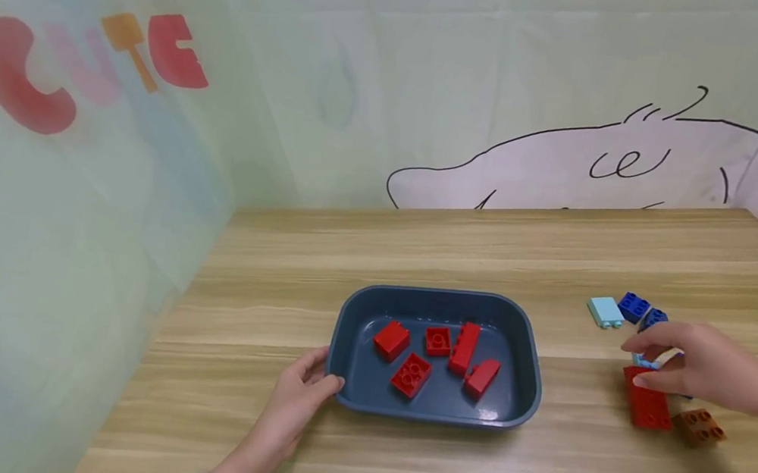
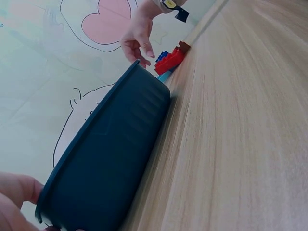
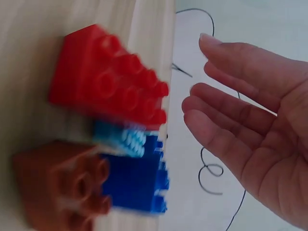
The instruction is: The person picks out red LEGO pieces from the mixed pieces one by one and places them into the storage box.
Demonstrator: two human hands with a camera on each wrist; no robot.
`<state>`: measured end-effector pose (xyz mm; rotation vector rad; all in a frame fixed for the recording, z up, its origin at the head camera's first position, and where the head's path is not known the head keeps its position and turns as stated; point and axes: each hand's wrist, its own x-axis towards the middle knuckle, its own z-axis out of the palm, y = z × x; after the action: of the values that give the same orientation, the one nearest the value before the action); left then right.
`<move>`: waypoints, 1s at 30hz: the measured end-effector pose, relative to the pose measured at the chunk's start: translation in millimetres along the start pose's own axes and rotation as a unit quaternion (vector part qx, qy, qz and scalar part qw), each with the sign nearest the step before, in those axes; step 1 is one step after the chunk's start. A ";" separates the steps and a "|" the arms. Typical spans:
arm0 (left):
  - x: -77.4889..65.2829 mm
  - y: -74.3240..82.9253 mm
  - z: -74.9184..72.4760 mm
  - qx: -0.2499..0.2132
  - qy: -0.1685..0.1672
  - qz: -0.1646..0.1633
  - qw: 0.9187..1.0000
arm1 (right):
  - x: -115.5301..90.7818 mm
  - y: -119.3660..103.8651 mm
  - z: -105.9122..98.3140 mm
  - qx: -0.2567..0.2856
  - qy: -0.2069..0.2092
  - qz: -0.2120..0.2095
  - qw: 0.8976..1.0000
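A dark blue-grey tray (image 1: pixel 430 413) stands on the table with several red toy bricks inside, one of them a red brick (image 1: pixel 392 340) near its left end. My left hand (image 1: pixel 298 396) grips the tray's left rim, thumb over the edge; in the left wrist view the tray's outer wall (image 2: pixel 110 149) fills the middle. My right hand (image 1: pixel 709 367) hovers above a loose pile at the right, nearest a long red brick (image 3: pixel 110 79). In the right wrist view its fingers are apart from the bricks and hold nothing.
Beside the red brick lie a brown brick (image 1: pixel 700 427), a dark blue brick (image 1: pixel 633 307) and a light blue brick (image 1: pixel 605 312), with more blue ones partly under the right hand. A printed cloth (image 1: pixel 338 95) hangs behind the wooden table (image 1: pixel 265 279).
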<state>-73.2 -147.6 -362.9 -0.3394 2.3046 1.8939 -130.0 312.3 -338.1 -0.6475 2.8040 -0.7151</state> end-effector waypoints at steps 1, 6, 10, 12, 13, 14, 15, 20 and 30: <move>0.0 -0.2 0.0 0.000 0.000 0.000 1.000 | -3.0 1.8 1.6 -0.005 0.007 0.006 1.000; 0.2 -0.8 -0.3 -0.002 -0.002 0.003 1.000 | -17.1 11.9 10.6 -0.026 0.044 0.036 0.998; -0.1 -0.1 -1.1 -0.002 -0.002 0.003 1.000 | -24.0 16.8 18.5 -0.009 0.058 0.082 0.995; -0.3 0.0 -1.3 0.000 -0.002 0.002 1.000 | -26.1 17.3 22.5 -0.001 0.061 0.105 0.993; -0.4 0.1 -1.3 0.001 -0.001 0.000 1.000 | -26.9 17.1 24.8 0.000 0.064 0.113 0.991; -0.4 0.1 -1.2 0.002 0.000 -0.002 1.000 | -27.3 16.9 26.7 0.002 0.068 0.120 0.991; -0.4 0.0 -1.1 0.003 0.002 -0.003 1.000 | -27.6 16.7 28.4 0.004 0.072 0.123 0.990; -0.6 0.0 -0.3 0.003 0.004 -0.002 1.000 | -28.0 13.0 36.3 0.007 0.101 0.121 0.987; 0.0 0.3 -0.3 0.001 -0.001 0.001 1.000 | -34.6 1.6 52.0 0.014 0.162 0.113 0.980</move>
<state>-73.3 -147.9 -362.6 -0.3332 2.3072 1.8910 -85.7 307.6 -382.0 -0.2148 3.0831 -0.8805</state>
